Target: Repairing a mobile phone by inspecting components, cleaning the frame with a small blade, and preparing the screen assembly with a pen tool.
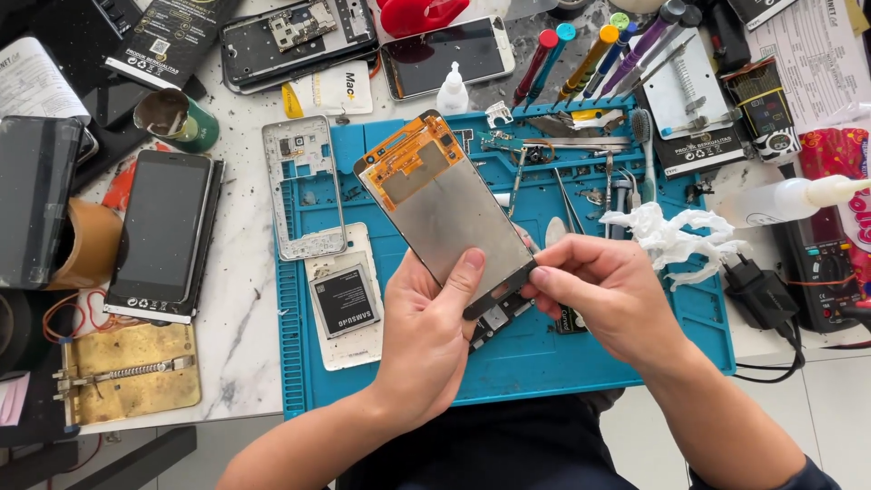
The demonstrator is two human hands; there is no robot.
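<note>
We see the left hand (425,338) pinching the near edge of a phone screen assembly (445,207), thumb pressed flat on its dull grey metal back. The right hand (606,299) closes its fingertips on the near right corner. What lies under the palms is hidden from us. The panel tilts up over the blue silicone repair mat (699,318), orange flex film at its far end. To the left lie a silver mid-frame (303,186) and a battery (345,299) in a white back cover. Crumpled white tissue (670,232) sits right; the mat's near strip lies open.

Left hand (426,331) gripping, thumb up; right hand (606,299) pinching.
</note>
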